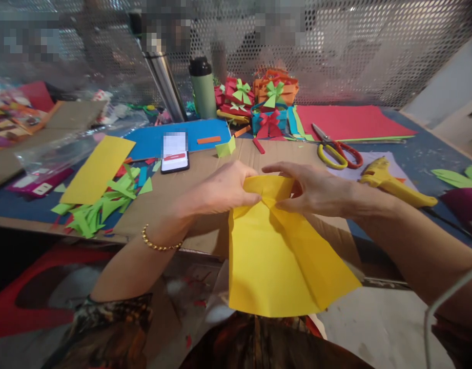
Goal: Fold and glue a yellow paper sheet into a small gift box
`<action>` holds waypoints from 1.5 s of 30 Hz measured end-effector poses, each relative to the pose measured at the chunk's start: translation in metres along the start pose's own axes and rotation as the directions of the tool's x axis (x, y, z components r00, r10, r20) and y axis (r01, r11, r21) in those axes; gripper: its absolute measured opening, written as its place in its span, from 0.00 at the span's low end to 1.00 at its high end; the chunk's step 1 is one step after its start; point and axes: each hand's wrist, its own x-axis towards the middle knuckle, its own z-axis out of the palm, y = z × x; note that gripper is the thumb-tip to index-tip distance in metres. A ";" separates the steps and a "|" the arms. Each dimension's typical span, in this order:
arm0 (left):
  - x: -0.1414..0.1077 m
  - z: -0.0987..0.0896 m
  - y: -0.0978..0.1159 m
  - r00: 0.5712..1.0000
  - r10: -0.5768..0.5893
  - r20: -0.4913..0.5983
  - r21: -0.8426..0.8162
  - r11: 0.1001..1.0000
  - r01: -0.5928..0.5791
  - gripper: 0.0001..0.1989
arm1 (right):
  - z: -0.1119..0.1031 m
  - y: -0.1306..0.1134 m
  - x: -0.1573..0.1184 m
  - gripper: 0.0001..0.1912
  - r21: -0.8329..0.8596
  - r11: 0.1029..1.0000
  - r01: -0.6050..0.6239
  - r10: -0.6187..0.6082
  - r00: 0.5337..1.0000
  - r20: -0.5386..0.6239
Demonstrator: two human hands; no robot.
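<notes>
A creased sheet of yellow paper point(272, 256) hangs over the table's front edge, its upper part pinched inward and its lower part flared wide. My left hand point(224, 189) is closed on the paper's upper left side, thumb on the front. On the upper right, my right hand point(316, 189) grips the same sheet between thumb and fingers, the index finger reaching along the top. The fingers behind the paper are partly hidden. Beyond my hands, a small folded yellow-green piece point(225, 147) stands on the brown cardboard point(205, 179).
Scissors point(337, 148) and a yellow glue gun point(397, 184) lie at right. Green scraps point(105, 202), a yellow sheet point(99, 169) and a phone point(175, 152) are at left. Behind stand a green bottle point(204, 92), a steel flask point(166, 84), bow-decorated paper items point(272, 95) and red sheets point(354, 122).
</notes>
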 end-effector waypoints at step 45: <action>0.013 -0.008 -0.027 0.982 -0.153 -0.111 -0.242 0.963 0.122 0.10 | 0.030 0.001 0.013 0.13 0.635 0.770 -0.068 0.149 0.986 -0.076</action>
